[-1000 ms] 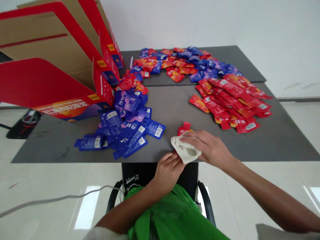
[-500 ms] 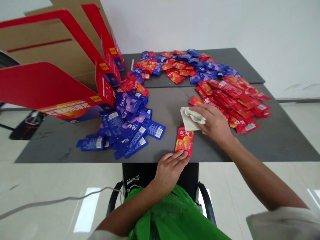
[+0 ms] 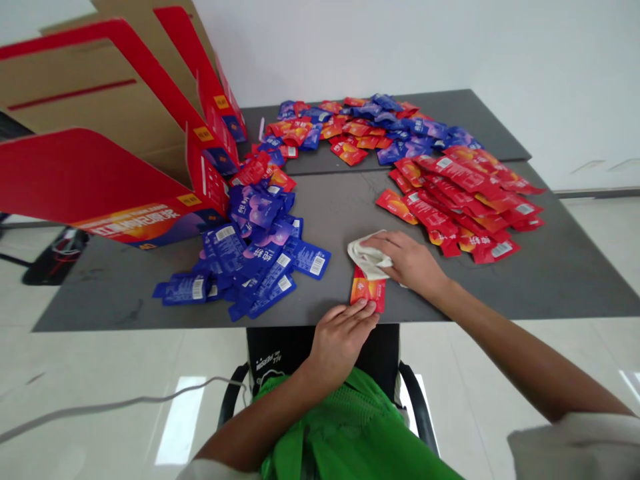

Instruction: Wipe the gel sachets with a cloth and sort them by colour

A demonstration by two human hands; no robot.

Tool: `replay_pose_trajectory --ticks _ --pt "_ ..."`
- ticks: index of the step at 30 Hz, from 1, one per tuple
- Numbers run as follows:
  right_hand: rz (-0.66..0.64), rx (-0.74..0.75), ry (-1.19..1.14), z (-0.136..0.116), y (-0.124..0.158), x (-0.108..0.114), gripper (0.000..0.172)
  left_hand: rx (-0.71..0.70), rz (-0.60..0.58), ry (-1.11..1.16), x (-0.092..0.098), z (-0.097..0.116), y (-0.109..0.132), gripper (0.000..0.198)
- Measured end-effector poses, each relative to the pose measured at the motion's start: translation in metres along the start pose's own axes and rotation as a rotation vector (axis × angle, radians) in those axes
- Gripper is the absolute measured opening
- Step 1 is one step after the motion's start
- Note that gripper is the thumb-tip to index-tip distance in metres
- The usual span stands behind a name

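A red and orange pouch (image 3: 367,291) lies flat near the front edge of the grey table. The stretched fingers of my left hand (image 3: 341,340) rest on its lower end, pressing it against the tabletop. My right hand (image 3: 411,263) is closed on a crumpled white cloth (image 3: 367,257), which lies over the upper part of the pouch and hides its printed name. To the left of the pouch is a heap of blue pouches (image 3: 267,250). A stack of red pouches (image 3: 465,197) lies beyond my right hand.
Red printed cardboard boxes (image 3: 150,223) stand open at the table's left. Mixed red and blue pouches (image 3: 350,130) spread along the back, near the wall. A chair armrest (image 3: 420,407) and a grey cable (image 3: 125,402) show below the table edge (image 3: 200,323).
My right hand has moved the cloth left and toward me, so it now covers the pouch's upper part. My left hand stays on the pouch's lower end.
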State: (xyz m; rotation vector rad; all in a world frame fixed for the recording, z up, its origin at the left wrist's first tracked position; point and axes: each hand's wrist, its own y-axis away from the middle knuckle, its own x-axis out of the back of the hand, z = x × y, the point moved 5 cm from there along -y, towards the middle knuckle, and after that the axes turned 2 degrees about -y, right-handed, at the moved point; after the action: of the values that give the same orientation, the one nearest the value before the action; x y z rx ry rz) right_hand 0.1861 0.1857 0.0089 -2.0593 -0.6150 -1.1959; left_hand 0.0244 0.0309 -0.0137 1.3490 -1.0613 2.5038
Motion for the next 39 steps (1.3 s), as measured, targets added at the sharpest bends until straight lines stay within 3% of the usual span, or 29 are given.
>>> replay_pose_trajectory --ticks 2,5,10,12,17,23,26,28,30,34,36,39 --pt "0.052 -0.051 0.04 0.017 -0.014 0.008 0.044 0.002 0.007 0.008 0.002 0.001 -0.002 0.016" --pt "0.261 -0.114 0.056 0.02 -0.014 0.032 0.041 0.047 -0.003 0.048 0.012 0.0 -0.015 0.013" --pt "0.589 -0.231 -0.004 -0.01 0.037 0.062 0.039 0.198 -0.084 -0.014 0.026 -0.014 -0.063 0.022" --pt "0.656 -0.301 -0.023 -0.019 0.062 0.061 0.036 0.264 -0.129 -0.109 0.021 -0.024 -0.084 0.026" --pt "0.721 -0.509 -0.087 -0.023 0.111 0.037 0.03 0.43 -0.31 -0.272 -0.006 -0.044 -0.113 0.061" --pt "0.791 -0.627 -0.124 -0.017 0.128 0.024 0.032 0.468 -0.469 -0.142 -0.023 -0.055 -0.123 0.054" --pt "0.802 -0.639 -0.125 -0.017 0.127 0.024 0.033 0.455 -0.431 0.059 -0.023 -0.06 -0.129 0.044" --pt "0.802 -0.648 -0.128 -0.016 0.127 0.023 0.033 0.432 -0.356 0.154 -0.016 -0.059 -0.133 0.025" --pt "0.808 -0.65 -0.123 -0.017 0.127 0.023 0.033 0.379 -0.246 0.247 -0.001 -0.052 -0.135 0.014" --pt "0.826 -0.631 -0.095 -0.019 0.127 0.025 0.032 0.165 -0.071 0.358 0.035 -0.029 -0.124 0.01" --pt "0.829 -0.629 -0.097 -0.02 0.126 0.026 0.031 0.071 -0.096 0.271 0.044 -0.021 -0.111 0.012" --pt "0.826 -0.65 -0.12 -0.021 0.125 0.026 0.032 -0.016 -0.274 0.121 0.041 -0.016 -0.085 0.017"
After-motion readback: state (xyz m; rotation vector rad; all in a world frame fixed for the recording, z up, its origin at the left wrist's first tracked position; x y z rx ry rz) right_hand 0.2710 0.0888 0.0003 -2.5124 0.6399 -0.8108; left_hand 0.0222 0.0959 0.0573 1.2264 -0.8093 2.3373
